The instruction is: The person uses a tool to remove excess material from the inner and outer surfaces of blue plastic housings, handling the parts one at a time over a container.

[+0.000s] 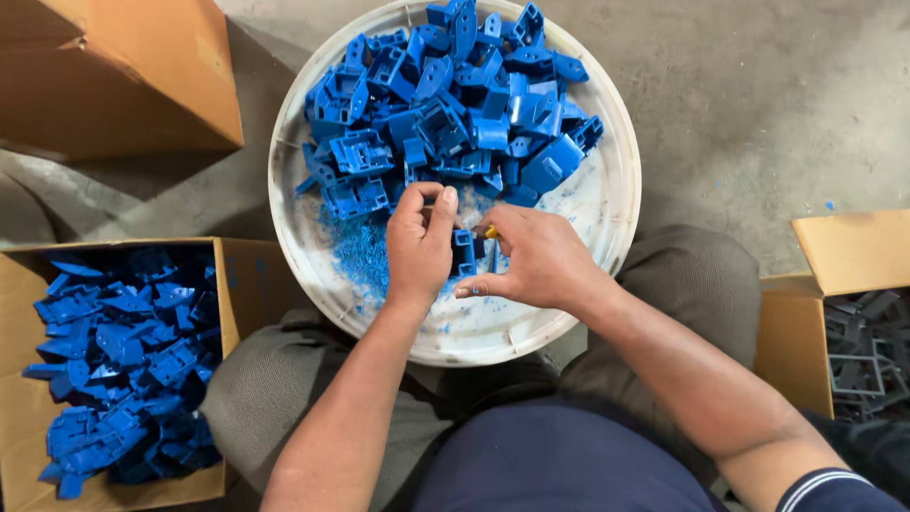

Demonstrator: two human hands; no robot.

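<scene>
While both hands are held together over the near half of the white round tray (pixel 621 204), a single blue moulded plastic part (pixel 464 254) is gripped between them. The left hand (pixel 422 242) is closed on the part from its left side, thumb and fingertips pinched at its upper edge. The right hand (pixel 540 261) is closed around a small tool with a yellow tip (pixel 490 231), of which only that tip is seen; the tip is pointed left, touching or just beside the part's upper right edge. The part's long axis is judged roughly upright in the view, running near to far, so the tool is brought against it crosswise. Neither hand is nearer: both are in contact at the part.

Just beyond the fingers, on the far half of the tray, a heap of blue parts (pixel 455 104) is piled; its nearest pieces lie close to the left fingertips. Blue shavings (pixel 358 254) are scattered on the tray left of the left hand. At near left, a cardboard box of blue parts (pixel 123 360) is noted; at far left, a closed cardboard box (pixel 123 71); at right, a box of grey frames (pixel 867 351).
</scene>
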